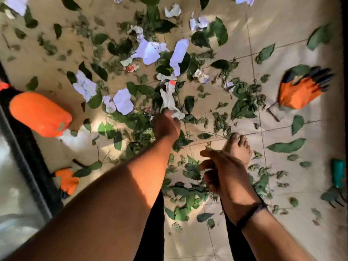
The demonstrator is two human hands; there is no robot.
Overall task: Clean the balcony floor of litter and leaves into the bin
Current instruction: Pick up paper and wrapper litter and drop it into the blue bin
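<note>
Along the left edge of the balcony floor (282, 34), beside the dark door frame (28, 151), lies an orange object (39, 114) that may be the bin on its side, though you cannot tell that for sure from this angle; below it an orange glove (68, 180) sits half under a leaf. Toward the middle of the tiles the litter is thickest: white paper scraps (123, 101) and green leaves (219, 32) are scattered well apart and in heaps, none of it gathered yet. Your left hand (167, 124) reaches down into that middle patch, its fingers curled round a crumpled white paper (170, 102), so by the look of it you are at the very start of the pick-up step, with almost the whole floor still to clear. Just right of it your right hand (222, 172) hangs above your bare foot (239, 147) with fingers loosely bent; it seems to hold nothing, though a thin stem passes close by it. Farther right, near the right edge, a second orange glove with dark fingertips (301, 89) rests on the tiles, and a teal hand tool (338, 175) lies lower down that edge. Next you need to lift the paper clear of the leaves, carry it leftward to the bin, and drop it in without scattering the lighter scraps; gloves on first may be wise
</note>
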